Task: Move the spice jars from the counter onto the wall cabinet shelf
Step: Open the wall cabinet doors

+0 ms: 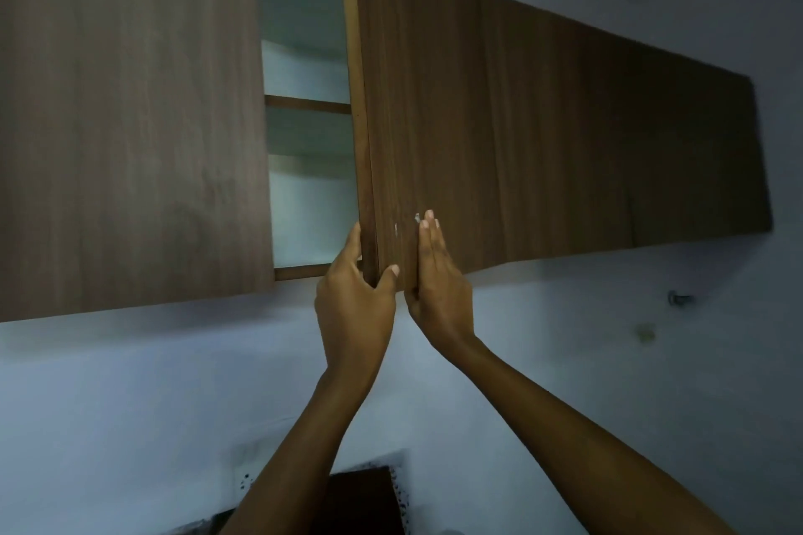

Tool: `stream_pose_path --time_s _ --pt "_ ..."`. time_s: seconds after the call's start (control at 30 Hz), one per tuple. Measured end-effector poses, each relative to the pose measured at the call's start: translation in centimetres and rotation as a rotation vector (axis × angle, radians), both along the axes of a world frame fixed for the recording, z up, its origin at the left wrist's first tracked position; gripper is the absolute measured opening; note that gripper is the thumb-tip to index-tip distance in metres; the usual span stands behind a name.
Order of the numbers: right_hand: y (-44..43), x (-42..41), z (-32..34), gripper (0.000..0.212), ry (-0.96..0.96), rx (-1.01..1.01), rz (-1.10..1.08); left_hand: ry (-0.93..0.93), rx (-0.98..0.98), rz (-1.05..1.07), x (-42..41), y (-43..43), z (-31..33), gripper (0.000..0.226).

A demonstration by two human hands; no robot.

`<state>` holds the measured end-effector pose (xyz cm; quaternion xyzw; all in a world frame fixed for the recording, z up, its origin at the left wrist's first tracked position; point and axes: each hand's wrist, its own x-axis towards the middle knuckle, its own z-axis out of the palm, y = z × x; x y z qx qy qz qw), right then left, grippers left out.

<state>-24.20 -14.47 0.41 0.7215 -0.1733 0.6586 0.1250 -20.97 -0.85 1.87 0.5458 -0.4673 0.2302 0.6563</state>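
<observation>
Gripping cabinet door bottom corner, frame centre, with left hand, thumb in front, likely clearing way to shelf. Pressing right hand flat, fingers straight, steadying. Seeing no spice jars in frame.

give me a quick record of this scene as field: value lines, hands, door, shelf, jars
cabinet door: partly open, swung out from the wall cabinet
left hand: grips the door's lower free edge, thumb on the front
right hand: fingers straight, flat on the door's front face
shelf: seen through the gap, no jars on the visible part
spice jars: none in view
neighbouring door: closed, left of the gap
</observation>
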Motion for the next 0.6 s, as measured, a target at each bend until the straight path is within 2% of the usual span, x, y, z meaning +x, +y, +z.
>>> stream_pose_path --time_s 0.23,0.47,0.6 --pt "-0.3 -4.3 -0.3 0.074 -0.08 -0.007 0.126 -0.045 -0.044 0.024 -5.9 0.0 -0.2 0.063" --pt "-1.1 -7.8 -0.3 0.075 -0.121 0.007 0.242 -0.063 -0.094 0.082 -11.0 -1.1 -0.5 0.061" --pt "-1.3 -9.6 -0.5 0.068 -0.195 0.002 0.308 -0.097 -0.108 0.098 -13.7 -1.5 -0.5 0.061"
